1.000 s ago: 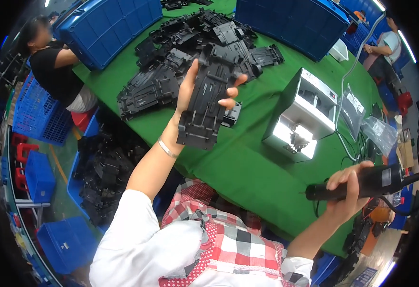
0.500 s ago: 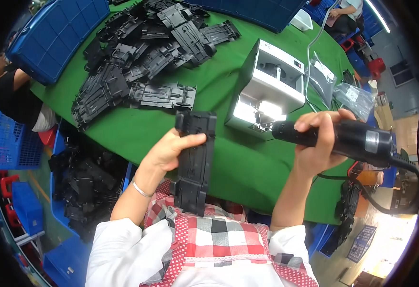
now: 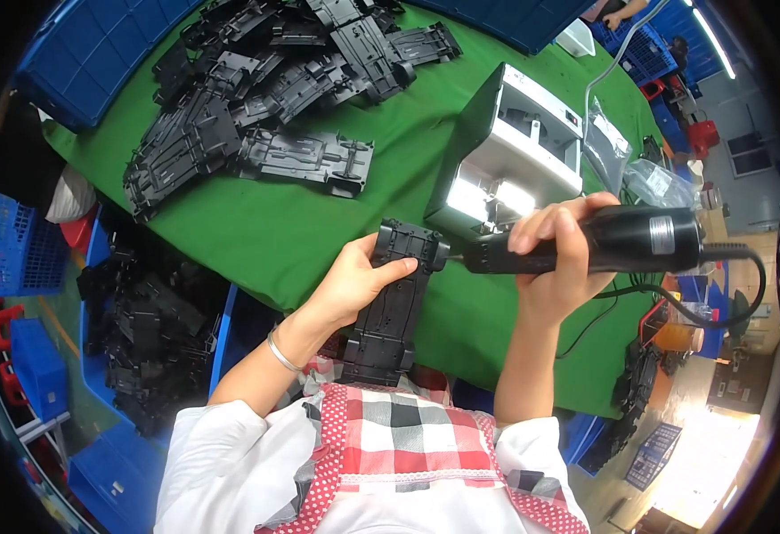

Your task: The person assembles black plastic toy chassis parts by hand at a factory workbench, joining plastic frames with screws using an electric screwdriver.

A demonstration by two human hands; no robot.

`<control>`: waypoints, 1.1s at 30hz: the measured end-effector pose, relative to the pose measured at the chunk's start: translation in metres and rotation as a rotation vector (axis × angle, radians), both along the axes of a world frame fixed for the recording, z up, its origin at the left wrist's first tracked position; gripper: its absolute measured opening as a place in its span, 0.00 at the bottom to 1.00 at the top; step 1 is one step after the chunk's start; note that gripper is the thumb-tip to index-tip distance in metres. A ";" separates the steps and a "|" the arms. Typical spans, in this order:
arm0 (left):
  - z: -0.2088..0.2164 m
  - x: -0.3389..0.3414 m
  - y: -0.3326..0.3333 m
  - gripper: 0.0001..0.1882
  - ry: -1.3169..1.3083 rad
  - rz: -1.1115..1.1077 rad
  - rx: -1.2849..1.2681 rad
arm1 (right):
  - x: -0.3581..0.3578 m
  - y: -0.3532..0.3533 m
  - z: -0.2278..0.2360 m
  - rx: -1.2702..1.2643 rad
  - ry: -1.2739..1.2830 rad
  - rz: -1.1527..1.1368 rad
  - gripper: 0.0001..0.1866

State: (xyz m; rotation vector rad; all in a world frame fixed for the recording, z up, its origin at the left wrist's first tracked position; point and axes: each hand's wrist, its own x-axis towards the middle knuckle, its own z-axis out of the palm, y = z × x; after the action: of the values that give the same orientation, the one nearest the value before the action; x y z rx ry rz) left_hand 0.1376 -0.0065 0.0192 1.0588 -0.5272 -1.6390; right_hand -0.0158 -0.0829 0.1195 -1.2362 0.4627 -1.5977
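Note:
My left hand [image 3: 353, 283] is closed around a black plastic toy car chassis [image 3: 392, 313], thumb pressed on its upper face, long side pointing toward my apron. In my right hand [image 3: 561, 258] is a black corded electric screwdriver [image 3: 639, 240], held level with its nose pointing left. The thin bit meets or almost meets the wheel at the chassis's far right corner; contact cannot be made out. Just beyond the screwdriver's nose stands a grey and white screw feeder [image 3: 519, 160] with a brightly lit front.
A heap of black chassis [image 3: 292, 89] covers the far left of the green-clothed table [image 3: 230, 240]. Blue crates [image 3: 105, 53] stand behind it. More black parts [image 3: 158, 329] fill a bin at lower left. Plastic bags [image 3: 657, 182] lie right of the feeder. The screwdriver's cord [image 3: 746, 258] loops at right.
My left hand has moved the chassis to the right and tilted it. The screwdriver has come away from the feeder's front, leftward and down, to the chassis's far corner.

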 end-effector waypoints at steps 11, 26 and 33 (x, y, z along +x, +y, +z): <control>0.000 0.000 0.000 0.13 0.009 0.014 -0.021 | 0.019 0.007 -0.027 -0.143 0.197 -0.042 0.19; -0.001 0.002 0.002 0.11 -0.028 -0.045 -0.006 | 0.018 0.017 -0.029 -0.199 0.317 0.068 0.17; -0.002 0.003 0.005 0.12 -0.008 -0.049 -0.004 | 0.016 0.016 -0.026 -0.225 0.210 0.093 0.19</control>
State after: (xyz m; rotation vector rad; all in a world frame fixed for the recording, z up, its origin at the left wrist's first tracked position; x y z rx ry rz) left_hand 0.1402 -0.0016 0.0175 1.0572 -0.5648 -1.6769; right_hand 0.0001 -0.0673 0.0932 -1.5826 0.3570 -1.4768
